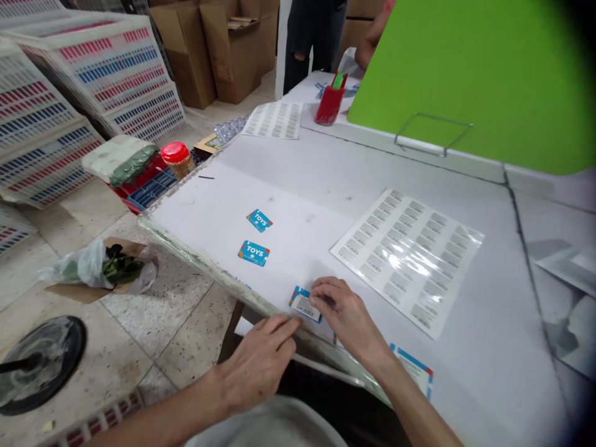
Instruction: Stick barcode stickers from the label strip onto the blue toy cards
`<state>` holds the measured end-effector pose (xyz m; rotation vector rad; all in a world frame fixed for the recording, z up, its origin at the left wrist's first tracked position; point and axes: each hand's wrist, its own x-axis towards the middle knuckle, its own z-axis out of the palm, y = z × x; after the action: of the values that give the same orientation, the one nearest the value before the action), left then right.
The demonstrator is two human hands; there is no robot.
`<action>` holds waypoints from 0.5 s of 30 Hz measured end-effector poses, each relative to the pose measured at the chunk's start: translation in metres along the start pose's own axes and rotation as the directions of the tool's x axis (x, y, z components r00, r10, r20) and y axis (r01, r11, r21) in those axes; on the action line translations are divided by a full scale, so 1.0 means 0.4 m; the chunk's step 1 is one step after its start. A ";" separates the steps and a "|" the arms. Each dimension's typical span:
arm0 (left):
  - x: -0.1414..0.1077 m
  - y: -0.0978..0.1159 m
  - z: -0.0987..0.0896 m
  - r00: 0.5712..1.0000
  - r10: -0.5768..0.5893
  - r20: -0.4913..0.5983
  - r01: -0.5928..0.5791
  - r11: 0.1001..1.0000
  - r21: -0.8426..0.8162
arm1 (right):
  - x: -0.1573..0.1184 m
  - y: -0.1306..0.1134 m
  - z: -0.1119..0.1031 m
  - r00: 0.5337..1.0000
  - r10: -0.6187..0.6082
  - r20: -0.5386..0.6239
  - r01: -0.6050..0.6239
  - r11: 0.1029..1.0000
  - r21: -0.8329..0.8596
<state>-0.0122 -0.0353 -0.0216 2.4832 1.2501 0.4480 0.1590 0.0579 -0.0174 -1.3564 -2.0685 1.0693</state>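
Observation:
A small blue-edged card (298,294) lies near the table's front edge, with a white barcode sticker (305,306) over most of its face. My right hand (342,313) is closed in a pinch at the sticker's right end, and its fingertips hide that corner. My left hand (265,357) rests at the table edge, fingers stretched out, index fingertip close by the card's lower edge. It holds nothing I can see. Two blue TOYS cards, a nearer one (254,253) and a farther one (259,220), lie farther left. Another blue-edged card (412,366) is partly covered by my right forearm.
A sheet of barcode stickers (410,254) lies to the right, another sheet (274,120) at the far end. A red holder (331,102) stands beside a large green panel (475,81). Plastic crates (125,68) and a red-lidded jar (177,158) are at left. Another person (314,37) stands beyond.

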 end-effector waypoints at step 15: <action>0.001 0.001 -0.002 0.999 -0.020 0.028 0.020 1.000 0.007 | -0.003 -0.004 0.002 1.000 -0.003 -0.018 0.003 1.000 -0.007</action>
<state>-0.0120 -0.0350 -0.0205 2.4719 1.2663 0.4028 0.1578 0.0563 -0.0166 -1.3609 -2.0629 1.0462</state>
